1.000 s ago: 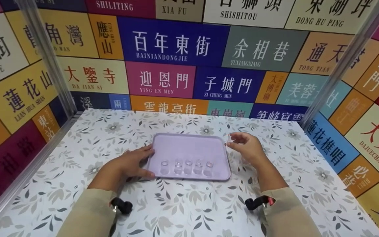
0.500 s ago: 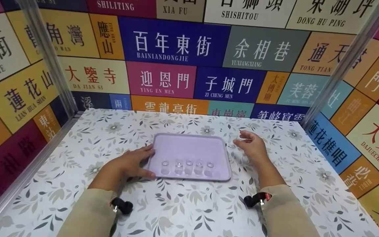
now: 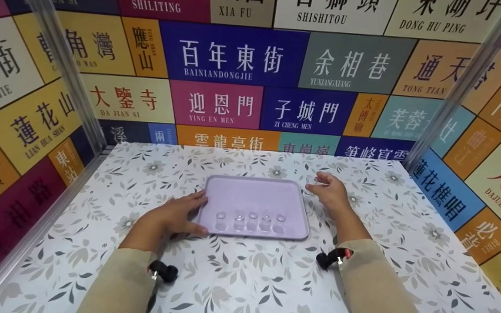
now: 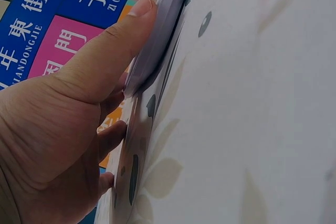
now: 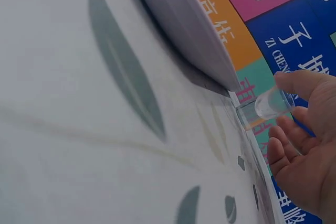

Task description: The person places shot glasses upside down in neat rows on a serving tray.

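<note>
A lilac tray (image 3: pixel 255 193) lies on the table, with a row of several small clear glasses (image 3: pixel 252 221) along its near side. My left hand (image 3: pixel 176 215) braces the tray's near left corner. Its fingers are spread along the left edge, and the thumb rests at the front rim, as the left wrist view shows. Just beyond the tray's right edge, another small clear glass (image 5: pixel 262 107) stands on the table. My right hand (image 3: pixel 331 191) pinches it near the rim between thumb and forefinger, the other fingers loosely bent.
The table (image 3: pixel 242 278) wears a white covering with grey leaves and flowers. Panels with large printed characters (image 3: pixel 237 56) rise behind it and at both sides, with clear corner posts (image 3: pixel 446 82). Small black wrist cameras (image 3: pixel 165 271) sit at both cuffs.
My right hand drew back from the glass beside the tray's right edge, then closed in on it again. The left hand and tray stay put; the view has shifted slightly.
</note>
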Tool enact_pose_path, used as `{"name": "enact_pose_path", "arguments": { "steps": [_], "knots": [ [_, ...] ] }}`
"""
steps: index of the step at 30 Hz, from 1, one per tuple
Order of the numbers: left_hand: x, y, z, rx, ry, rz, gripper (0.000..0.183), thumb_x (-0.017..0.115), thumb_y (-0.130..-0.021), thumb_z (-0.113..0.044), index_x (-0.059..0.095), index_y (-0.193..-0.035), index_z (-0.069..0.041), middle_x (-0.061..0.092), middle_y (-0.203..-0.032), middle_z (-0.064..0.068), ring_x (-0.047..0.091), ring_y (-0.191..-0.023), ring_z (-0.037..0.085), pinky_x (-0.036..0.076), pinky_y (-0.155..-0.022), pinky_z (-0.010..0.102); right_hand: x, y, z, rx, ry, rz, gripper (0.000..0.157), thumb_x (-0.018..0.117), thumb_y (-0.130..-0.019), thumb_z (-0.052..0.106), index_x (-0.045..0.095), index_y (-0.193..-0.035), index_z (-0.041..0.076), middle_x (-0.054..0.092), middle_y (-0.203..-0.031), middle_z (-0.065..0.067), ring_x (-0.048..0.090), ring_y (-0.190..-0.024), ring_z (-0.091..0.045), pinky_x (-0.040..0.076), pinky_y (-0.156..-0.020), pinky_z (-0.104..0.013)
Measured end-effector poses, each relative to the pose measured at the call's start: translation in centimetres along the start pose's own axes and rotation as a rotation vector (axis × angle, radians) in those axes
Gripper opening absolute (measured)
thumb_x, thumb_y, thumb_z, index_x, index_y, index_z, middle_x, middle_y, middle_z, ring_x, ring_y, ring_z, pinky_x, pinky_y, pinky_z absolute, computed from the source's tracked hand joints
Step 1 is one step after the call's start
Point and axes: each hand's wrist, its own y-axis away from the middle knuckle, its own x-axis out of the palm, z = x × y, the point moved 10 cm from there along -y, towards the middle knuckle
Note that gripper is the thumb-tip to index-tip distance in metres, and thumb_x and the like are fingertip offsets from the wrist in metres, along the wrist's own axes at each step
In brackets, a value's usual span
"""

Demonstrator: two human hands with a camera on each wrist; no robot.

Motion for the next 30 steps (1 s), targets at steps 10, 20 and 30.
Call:
{"name": "enact_pose_path", "arguments": {
  "steps": [10,20,30],
  "knots": [
    [0.0,0.0,-0.2,0.047,-0.055,-0.003,0.113,0.084,-0.078,-0.071,0.03,-0.17,-0.033,0.011,-0.182,-0.014,0.011,-0.169,0.04,0.004,-0.135,0.07,0.7,-0.4,-1.6,0.004,0.144,0.047,0.068,0.081,-0.095,0.03,0.056,-0.155,0.01,0.061,-0.152,-0.018,0.055,-0.144,-0.035,0.043,-0.127,-0.049],
    [-0.1,-0.1,-0.2,0.053,-0.065,0.002,0.113,0.083,-0.079,-0.071,0.03,-0.171,-0.031,0.01,-0.182,-0.013,0.013,-0.169,0.038,0.002,-0.136,0.068,0.9,-0.5,-1.2,-0.057,0.263,0.036,0.052,0.074,-0.1,0.031,0.065,-0.145,0.007,0.068,-0.142,-0.019,0.061,-0.134,-0.035,0.047,-0.121,-0.051],
    [0.1,-0.3,-0.1,0.039,-0.06,0.006,0.113,0.083,-0.078,-0.072,0.03,-0.17,-0.033,0.01,-0.182,-0.015,0.011,-0.17,0.036,0.001,-0.136,0.068,0.6,0.4,-0.8,-0.055,0.226,0.011,0.053,0.075,-0.1,0.041,0.066,-0.141,0.008,0.067,-0.141,-0.018,0.06,-0.134,-0.034,0.049,-0.118,-0.051]
  ]
}}
